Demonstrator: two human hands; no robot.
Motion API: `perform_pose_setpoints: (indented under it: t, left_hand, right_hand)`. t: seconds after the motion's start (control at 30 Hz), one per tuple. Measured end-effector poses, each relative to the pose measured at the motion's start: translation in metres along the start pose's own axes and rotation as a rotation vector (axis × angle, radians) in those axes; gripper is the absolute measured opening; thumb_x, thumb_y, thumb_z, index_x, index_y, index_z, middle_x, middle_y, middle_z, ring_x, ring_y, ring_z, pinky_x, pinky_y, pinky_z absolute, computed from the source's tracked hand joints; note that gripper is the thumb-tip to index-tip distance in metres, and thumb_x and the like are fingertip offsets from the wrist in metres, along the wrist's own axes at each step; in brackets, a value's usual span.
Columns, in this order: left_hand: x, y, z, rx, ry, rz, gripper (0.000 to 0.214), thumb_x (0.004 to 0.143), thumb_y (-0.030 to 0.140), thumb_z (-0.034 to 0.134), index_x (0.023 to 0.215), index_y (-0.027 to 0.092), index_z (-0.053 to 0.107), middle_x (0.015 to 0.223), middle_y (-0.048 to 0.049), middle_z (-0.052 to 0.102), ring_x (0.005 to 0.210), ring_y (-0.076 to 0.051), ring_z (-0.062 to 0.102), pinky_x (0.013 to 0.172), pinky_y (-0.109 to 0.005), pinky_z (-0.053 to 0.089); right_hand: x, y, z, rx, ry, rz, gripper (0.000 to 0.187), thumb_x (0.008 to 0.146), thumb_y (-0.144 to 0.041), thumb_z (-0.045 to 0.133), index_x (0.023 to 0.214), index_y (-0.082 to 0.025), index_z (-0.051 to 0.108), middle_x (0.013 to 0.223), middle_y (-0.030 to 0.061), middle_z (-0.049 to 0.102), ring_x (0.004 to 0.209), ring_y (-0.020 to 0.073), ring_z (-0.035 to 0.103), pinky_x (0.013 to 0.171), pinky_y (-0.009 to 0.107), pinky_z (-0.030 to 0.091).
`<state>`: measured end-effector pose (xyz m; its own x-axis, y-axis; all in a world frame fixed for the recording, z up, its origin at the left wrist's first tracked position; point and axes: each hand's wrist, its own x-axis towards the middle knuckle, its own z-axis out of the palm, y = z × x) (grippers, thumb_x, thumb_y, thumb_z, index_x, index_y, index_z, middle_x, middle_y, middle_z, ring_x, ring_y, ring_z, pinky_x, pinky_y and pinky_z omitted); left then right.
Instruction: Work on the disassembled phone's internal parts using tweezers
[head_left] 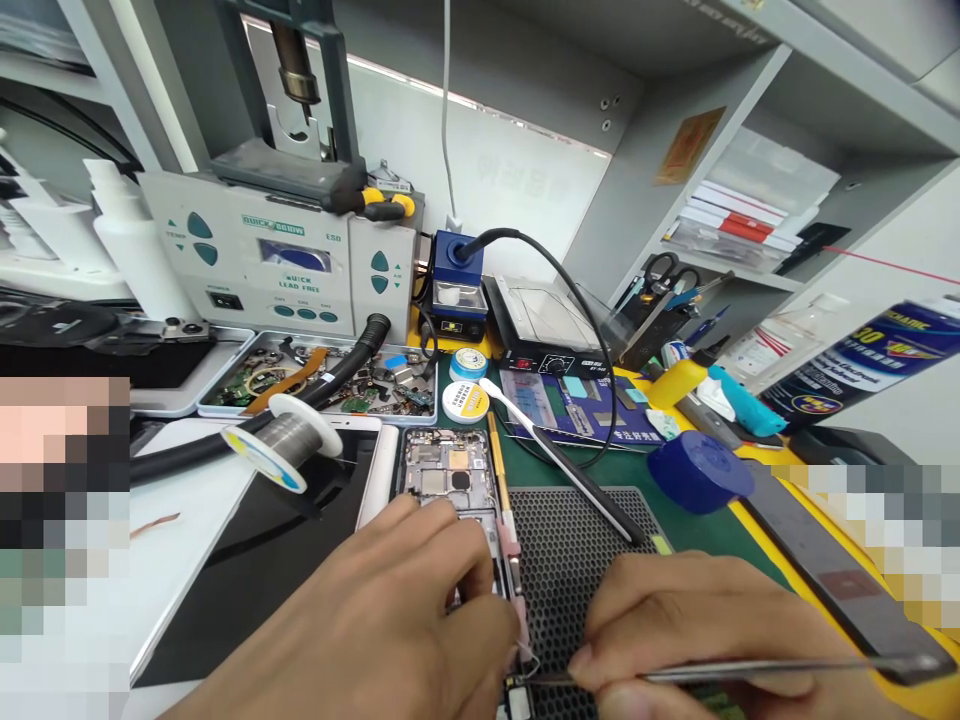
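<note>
An opened smartphone [435,470] with bare circuitry lies lengthwise at the middle, its lower part largely covered by my left hand [405,610]. The fingers of that hand are curled over the phone's frame, thumb and forefinger close to its right edge. A thin pale wire [531,655] loops beside the thumb. My right hand [697,630], at lower right, pinches a slim metal pry tool [720,670] held nearly level. The tool's tip meets the lower right edge of the phone. Under the phone's right side is a black perforated mat [570,550].
A solder wire spool [289,445] sits on a dark-screened device [300,530] at left. A brush with a black handle [562,460] crosses the mat. Behind stand a hot-air station [292,260] and a parts tray [375,410]. A blue round container [697,470] is at right.
</note>
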<state>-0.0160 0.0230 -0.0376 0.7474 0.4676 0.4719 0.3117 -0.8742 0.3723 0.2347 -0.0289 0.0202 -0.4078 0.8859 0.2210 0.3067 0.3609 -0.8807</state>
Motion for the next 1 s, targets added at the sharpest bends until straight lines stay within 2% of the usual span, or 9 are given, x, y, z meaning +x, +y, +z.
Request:
perform_pose_setpoints:
  t: [0.07,0.13,0.23,0.3,0.67,0.8,0.9,1.0]
  left_hand:
    - [0.000,0.001,0.001,-0.014,0.029,0.006,0.024,0.095,0.006,0.053,0.084,0.021,0.069,0.086,-0.0039,0.062,0.077,-0.022,0.053,0.067,-0.033,0.036]
    - [0.000,0.001,0.002,-0.029,0.076,0.002,0.028,0.100,0.009,0.050,0.084,0.021,0.069,0.085,-0.0038,0.060,0.077,-0.022,0.052,0.066,-0.032,0.037]
    - [0.000,0.001,0.005,-0.024,0.097,-0.005,0.031,0.105,0.012,0.047,0.083,0.022,0.067,0.086,-0.0038,0.060,0.078,-0.022,0.053,0.067,-0.032,0.038]
    - [0.000,0.000,0.006,-0.022,0.091,-0.004,0.031,0.105,0.013,0.046,0.084,0.022,0.066,0.087,-0.0034,0.060,0.079,-0.022,0.053,0.068,-0.033,0.039]
    - [0.003,0.001,0.001,-0.014,0.100,-0.005,0.034,0.104,0.014,0.047,0.078,0.021,0.069,0.082,-0.0044,0.062,0.074,-0.022,0.057,0.064,-0.033,0.044]
    - [0.004,0.000,-0.001,-0.025,0.060,-0.008,0.032,0.103,0.012,0.051,0.079,0.021,0.070,0.083,-0.0041,0.064,0.075,-0.022,0.058,0.066,-0.033,0.046]
    - [0.007,0.002,-0.005,-0.046,-0.010,-0.068,0.027,0.101,0.009,0.055,0.083,0.021,0.072,0.088,-0.0037,0.067,0.081,-0.022,0.061,0.071,-0.033,0.048]
    - [0.009,0.004,-0.009,-0.077,-0.011,-0.053,0.026,0.098,0.008,0.057,0.082,0.022,0.071,0.086,-0.0023,0.066,0.079,-0.021,0.060,0.071,-0.033,0.047]
  right_hand:
    - [0.001,0.000,-0.002,0.018,-0.007,0.095,0.023,0.095,-0.017,0.082,0.105,-0.035,0.090,0.082,0.0032,0.081,0.072,0.0184,0.075,0.064,0.026,0.057]
    - [0.003,-0.002,-0.004,0.090,-0.037,0.252,0.009,0.097,-0.023,0.082,0.092,-0.027,0.088,0.077,0.0024,0.076,0.067,0.0152,0.072,0.060,0.022,0.056]
    - [0.007,-0.005,-0.005,0.251,-0.057,0.498,0.025,0.094,-0.036,0.086,0.078,-0.018,0.080,0.074,0.0019,0.069,0.064,0.0135,0.070,0.059,0.021,0.058]
    - [0.010,-0.007,-0.004,0.330,-0.053,0.577,0.032,0.092,-0.043,0.087,0.079,-0.016,0.076,0.072,0.0019,0.069,0.063,0.0132,0.068,0.061,0.022,0.060]
    - [0.009,0.000,-0.002,0.409,-0.039,0.650,0.038,0.091,-0.051,0.087,0.088,-0.014,0.078,0.071,0.0036,0.074,0.059,0.0123,0.068,0.060,0.023,0.058]
    - [0.009,0.002,-0.003,0.437,-0.037,0.626,0.036,0.092,-0.049,0.086,0.088,-0.013,0.079,0.071,0.0039,0.075,0.060,0.0123,0.069,0.060,0.022,0.058]
    - [0.009,-0.002,-0.004,0.413,-0.036,0.611,0.034,0.090,-0.046,0.089,0.092,-0.014,0.081,0.073,0.0037,0.075,0.063,0.0128,0.069,0.062,0.023,0.059]
    - [0.010,-0.006,-0.004,0.380,-0.035,0.591,0.031,0.088,-0.044,0.092,0.091,-0.015,0.082,0.073,0.0028,0.072,0.065,0.0133,0.069,0.063,0.023,0.060]
